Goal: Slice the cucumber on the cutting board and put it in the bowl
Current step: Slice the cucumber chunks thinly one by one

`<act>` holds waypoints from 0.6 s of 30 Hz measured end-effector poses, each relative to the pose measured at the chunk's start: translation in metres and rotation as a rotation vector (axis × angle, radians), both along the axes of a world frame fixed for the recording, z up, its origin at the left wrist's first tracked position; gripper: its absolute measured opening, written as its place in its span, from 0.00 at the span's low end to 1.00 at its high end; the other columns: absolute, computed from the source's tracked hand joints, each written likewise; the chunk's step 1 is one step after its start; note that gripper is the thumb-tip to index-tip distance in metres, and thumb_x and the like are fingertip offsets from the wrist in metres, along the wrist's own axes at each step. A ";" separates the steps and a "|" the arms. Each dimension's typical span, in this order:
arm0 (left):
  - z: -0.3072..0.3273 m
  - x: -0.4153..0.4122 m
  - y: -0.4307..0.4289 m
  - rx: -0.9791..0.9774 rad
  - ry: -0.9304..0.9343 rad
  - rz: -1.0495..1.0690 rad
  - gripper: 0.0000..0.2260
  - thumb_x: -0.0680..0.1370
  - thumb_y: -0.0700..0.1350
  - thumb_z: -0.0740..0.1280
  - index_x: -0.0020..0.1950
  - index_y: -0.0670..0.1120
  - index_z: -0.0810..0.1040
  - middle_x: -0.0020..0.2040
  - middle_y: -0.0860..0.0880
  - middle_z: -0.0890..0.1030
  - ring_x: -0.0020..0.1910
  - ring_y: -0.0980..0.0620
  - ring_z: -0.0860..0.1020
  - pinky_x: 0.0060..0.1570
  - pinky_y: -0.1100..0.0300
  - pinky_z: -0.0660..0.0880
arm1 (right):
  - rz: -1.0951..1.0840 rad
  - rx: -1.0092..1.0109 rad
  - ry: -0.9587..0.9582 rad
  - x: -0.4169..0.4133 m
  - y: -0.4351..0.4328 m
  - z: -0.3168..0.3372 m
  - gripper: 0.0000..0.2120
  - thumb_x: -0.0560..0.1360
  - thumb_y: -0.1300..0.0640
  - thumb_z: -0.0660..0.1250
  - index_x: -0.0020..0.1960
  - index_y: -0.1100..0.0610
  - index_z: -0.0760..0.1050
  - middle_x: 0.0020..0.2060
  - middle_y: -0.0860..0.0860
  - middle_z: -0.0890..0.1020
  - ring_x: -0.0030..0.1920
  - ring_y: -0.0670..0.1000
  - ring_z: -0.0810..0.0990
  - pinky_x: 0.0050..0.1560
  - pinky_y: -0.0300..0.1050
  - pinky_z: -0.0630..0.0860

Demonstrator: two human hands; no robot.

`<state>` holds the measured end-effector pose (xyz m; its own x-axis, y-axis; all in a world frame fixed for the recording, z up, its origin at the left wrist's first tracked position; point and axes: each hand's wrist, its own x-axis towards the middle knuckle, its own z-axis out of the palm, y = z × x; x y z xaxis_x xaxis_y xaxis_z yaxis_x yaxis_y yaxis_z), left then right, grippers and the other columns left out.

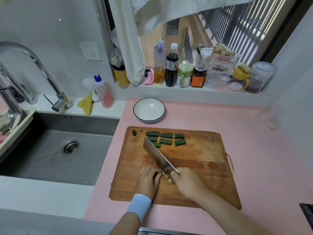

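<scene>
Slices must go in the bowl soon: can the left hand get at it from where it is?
Probably yes. The left hand holds the cucumber at the front of the board; the bowl sits beyond its far edge, with only low cucumber chunks and the cleaver between.

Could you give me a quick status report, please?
Right hand grips cleaver, left hand pins cucumber piece. Chunks wait on cutting board. Bowl empty. Nothing blocking.

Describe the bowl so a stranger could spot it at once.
Find the pink countertop right of the steel sink. Just past the wooden cutting board's far edge stands a round white bowl. Its thin dark rim and empty inside set it apart from the bottles and jars on the windowsill.
</scene>
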<state>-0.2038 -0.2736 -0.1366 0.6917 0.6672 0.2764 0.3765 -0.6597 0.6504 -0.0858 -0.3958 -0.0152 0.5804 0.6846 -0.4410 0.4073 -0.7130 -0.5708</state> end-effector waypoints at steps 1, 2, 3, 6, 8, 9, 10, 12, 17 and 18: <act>0.002 0.003 0.001 0.001 0.006 -0.016 0.04 0.72 0.42 0.74 0.44 0.48 0.81 0.42 0.53 0.78 0.44 0.53 0.73 0.49 0.61 0.72 | -0.018 0.022 0.008 0.005 0.000 0.004 0.16 0.82 0.48 0.59 0.41 0.54 0.79 0.33 0.49 0.81 0.38 0.53 0.80 0.38 0.47 0.72; 0.004 0.006 0.002 0.000 0.007 -0.031 0.03 0.74 0.44 0.73 0.45 0.49 0.81 0.43 0.54 0.79 0.45 0.54 0.74 0.49 0.61 0.72 | -0.033 0.042 0.017 0.010 -0.001 0.008 0.17 0.82 0.49 0.59 0.41 0.54 0.79 0.31 0.49 0.80 0.35 0.52 0.79 0.35 0.46 0.70; 0.007 0.008 0.004 -0.011 0.002 -0.041 0.02 0.75 0.45 0.71 0.46 0.49 0.82 0.43 0.54 0.79 0.45 0.54 0.74 0.51 0.60 0.71 | -0.050 0.061 0.034 0.015 -0.001 0.012 0.17 0.83 0.49 0.59 0.42 0.54 0.79 0.28 0.48 0.78 0.31 0.51 0.77 0.32 0.45 0.68; 0.021 0.014 0.004 -0.036 -0.055 -0.060 0.06 0.76 0.47 0.68 0.52 0.49 0.81 0.46 0.55 0.78 0.47 0.55 0.73 0.53 0.66 0.69 | -0.184 0.115 0.203 0.026 -0.003 0.015 0.15 0.83 0.48 0.59 0.45 0.54 0.79 0.29 0.50 0.75 0.25 0.51 0.71 0.25 0.41 0.69; 0.032 0.020 -0.002 -0.015 -0.088 -0.128 0.08 0.75 0.49 0.70 0.53 0.49 0.81 0.46 0.55 0.78 0.47 0.56 0.73 0.52 0.68 0.68 | -0.298 0.133 0.343 0.030 -0.004 0.014 0.15 0.83 0.47 0.59 0.48 0.56 0.77 0.30 0.52 0.73 0.23 0.50 0.68 0.26 0.41 0.69; 0.034 0.024 -0.007 0.001 -0.102 -0.166 0.09 0.75 0.50 0.71 0.53 0.49 0.81 0.47 0.55 0.78 0.48 0.56 0.73 0.51 0.68 0.69 | -0.337 0.139 0.389 0.031 -0.004 0.013 0.15 0.83 0.47 0.59 0.48 0.57 0.77 0.30 0.52 0.72 0.22 0.50 0.67 0.27 0.41 0.68; 0.036 0.029 -0.011 0.013 -0.109 -0.193 0.10 0.74 0.51 0.71 0.52 0.49 0.81 0.47 0.55 0.78 0.48 0.56 0.73 0.50 0.67 0.69 | -0.364 0.148 0.415 0.033 -0.004 0.012 0.15 0.83 0.47 0.59 0.48 0.57 0.76 0.29 0.52 0.72 0.21 0.50 0.66 0.27 0.41 0.68; 0.036 0.038 -0.016 0.034 -0.095 -0.202 0.10 0.73 0.54 0.71 0.49 0.49 0.81 0.45 0.55 0.78 0.46 0.56 0.74 0.48 0.67 0.70 | -0.395 0.176 0.439 0.036 -0.004 0.011 0.14 0.83 0.48 0.59 0.48 0.56 0.75 0.29 0.52 0.72 0.21 0.50 0.66 0.27 0.41 0.67; 0.031 0.047 -0.011 0.150 0.010 -0.235 0.09 0.74 0.54 0.68 0.45 0.50 0.83 0.42 0.56 0.79 0.43 0.54 0.74 0.43 0.56 0.75 | -0.458 0.227 0.485 0.047 -0.013 0.014 0.12 0.83 0.49 0.59 0.54 0.56 0.75 0.28 0.51 0.71 0.20 0.49 0.65 0.26 0.40 0.66; 0.031 0.046 -0.008 0.182 0.028 -0.236 0.09 0.75 0.54 0.67 0.45 0.51 0.83 0.42 0.57 0.79 0.43 0.54 0.74 0.43 0.55 0.75 | -0.459 0.231 0.488 0.050 -0.015 0.015 0.13 0.83 0.49 0.59 0.55 0.57 0.75 0.28 0.51 0.71 0.21 0.49 0.65 0.26 0.40 0.66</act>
<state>-0.1578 -0.2820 -0.1055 0.8308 0.4282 0.3554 0.2146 -0.8358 0.5053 -0.0355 -0.4112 0.0001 0.6056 0.5260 -0.5972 -0.2463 -0.5898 -0.7691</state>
